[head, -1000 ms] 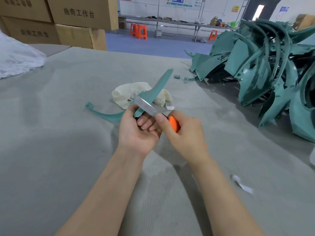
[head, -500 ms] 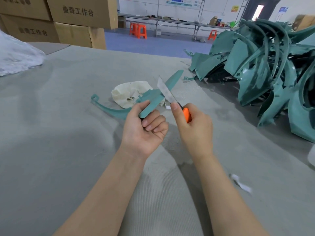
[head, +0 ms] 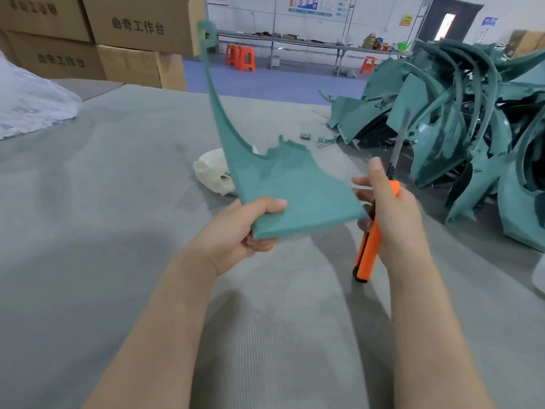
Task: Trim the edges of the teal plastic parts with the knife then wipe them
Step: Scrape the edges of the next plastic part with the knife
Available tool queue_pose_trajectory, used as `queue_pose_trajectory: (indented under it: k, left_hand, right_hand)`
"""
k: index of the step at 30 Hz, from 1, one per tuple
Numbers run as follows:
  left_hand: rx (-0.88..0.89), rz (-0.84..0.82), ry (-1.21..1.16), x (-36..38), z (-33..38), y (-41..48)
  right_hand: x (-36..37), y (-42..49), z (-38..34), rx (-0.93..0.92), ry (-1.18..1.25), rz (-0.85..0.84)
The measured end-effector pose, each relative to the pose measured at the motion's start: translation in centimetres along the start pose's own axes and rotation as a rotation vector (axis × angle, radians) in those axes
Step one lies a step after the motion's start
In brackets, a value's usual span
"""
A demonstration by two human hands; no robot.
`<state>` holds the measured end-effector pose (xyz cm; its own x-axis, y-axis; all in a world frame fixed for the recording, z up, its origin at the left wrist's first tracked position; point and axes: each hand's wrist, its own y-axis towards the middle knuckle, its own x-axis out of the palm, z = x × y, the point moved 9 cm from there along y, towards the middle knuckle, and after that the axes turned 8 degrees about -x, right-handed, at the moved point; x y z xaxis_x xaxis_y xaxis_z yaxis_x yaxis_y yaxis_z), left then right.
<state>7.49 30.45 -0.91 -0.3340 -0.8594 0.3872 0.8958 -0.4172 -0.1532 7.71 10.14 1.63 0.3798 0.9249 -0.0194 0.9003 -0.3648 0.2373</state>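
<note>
Above the grey table (head: 88, 231), a teal plastic part (head: 289, 187) is pinched at its near corner by the left hand (head: 236, 234); the right hand (head: 392, 214) grips an orange-handled knife (head: 368, 252), blade up. Behind lie a white cloth (head: 212, 172) and a teal pile (head: 460, 128).

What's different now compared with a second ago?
The left hand has lifted the teal part and turned it upright, its thin arm pointing up. The right hand has pulled the knife off it, blade now up. Both grips, the cloth and the pile are unchanged.
</note>
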Motion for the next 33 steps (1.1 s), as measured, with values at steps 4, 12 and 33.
queue_pose_trajectory:
  k: [4, 12, 33]
  left_hand:
    - [-0.107, -0.009, 0.151, -0.4, -1.0, -0.5]
    - [0.031, -0.106, -0.145, 1.3, 0.4, 0.3]
    - [0.160, 0.213, -0.936, -2.4, 0.6, -0.2]
  right_hand:
    - [2.7, -1.2, 0.7, 0.149, 0.115, -0.315]
    - [2.5, -1.2, 0.2, 0.089, 0.171, -0.069]
    - [8.0, -5.3, -3.0, -0.590, -0.448, -0.319]
